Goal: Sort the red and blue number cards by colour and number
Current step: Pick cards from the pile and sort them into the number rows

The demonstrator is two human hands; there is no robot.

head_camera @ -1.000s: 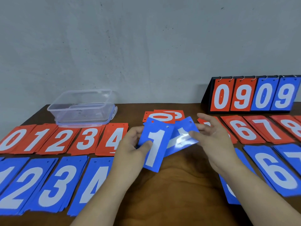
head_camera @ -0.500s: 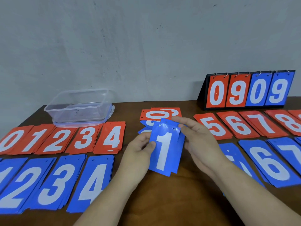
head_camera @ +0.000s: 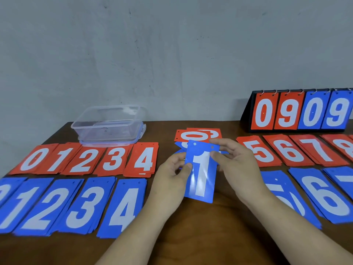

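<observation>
I hold a small stack of blue cards, a blue 1 card [head_camera: 200,175] on top, above the table's middle. My left hand [head_camera: 172,174] pinches its left edge with the thumb on the face. My right hand [head_camera: 236,163] grips its top right corner. Behind it lies an unsorted heap of red cards [head_camera: 196,134] over a few blue ones. On the left lie red piles 0 to 4 [head_camera: 84,159] and, nearer me, blue piles 0 to 4 [head_camera: 76,203]. To the right lie red piles 5 to 8 [head_camera: 290,150] and blue piles from 5 upward [head_camera: 324,196].
A clear plastic box [head_camera: 108,125] stands on its lid at the back left. A black flip scoreboard [head_camera: 301,111] showing 09 in red and 09 in blue stands at the back right against the grey wall. Bare brown table [head_camera: 200,236] lies between my forearms.
A second blue card, fanned out to the right a second ago, has been squared up behind the blue 1. My right hand moved in onto the stack's top right corner.
</observation>
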